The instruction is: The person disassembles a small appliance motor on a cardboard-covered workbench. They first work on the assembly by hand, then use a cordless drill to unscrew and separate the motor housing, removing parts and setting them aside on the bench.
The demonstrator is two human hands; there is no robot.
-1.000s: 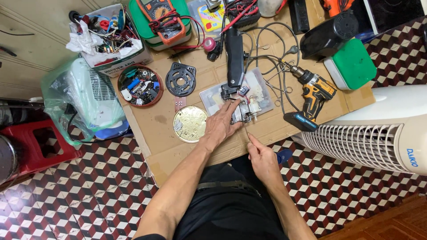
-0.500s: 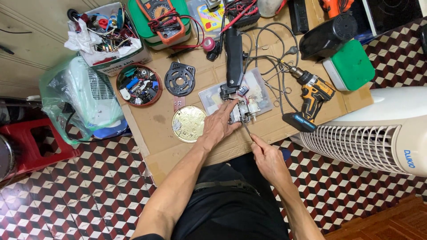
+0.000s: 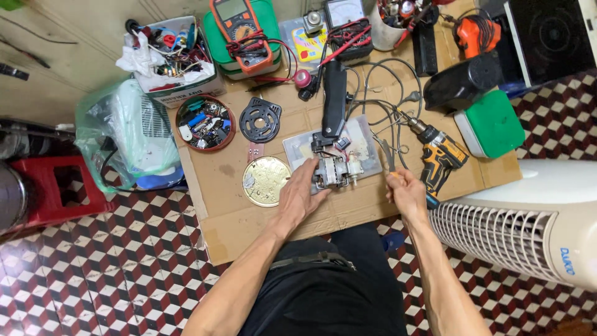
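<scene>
We are gripping the small motor [image 3: 336, 169] with our left hand [image 3: 300, 196]; right of it, our right hand [image 3: 405, 191] is pinching a thin tool. The motor is lying uncased, its disassembly looking unfinished.

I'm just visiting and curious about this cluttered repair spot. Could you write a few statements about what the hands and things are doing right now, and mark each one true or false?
1. The left hand rests on the small motor lying on the cardboard sheet. True.
2. The right hand grips the cordless drill. False: the drill lies on the cardboard beside that hand, which holds a slim tool whose kind I cannot tell.
3. A round gold lid lies just left of the left hand. True.
4. The round tin of small parts stands on the red stool. False: it sits on the cardboard; the stool is on the floor at the left.
</scene>
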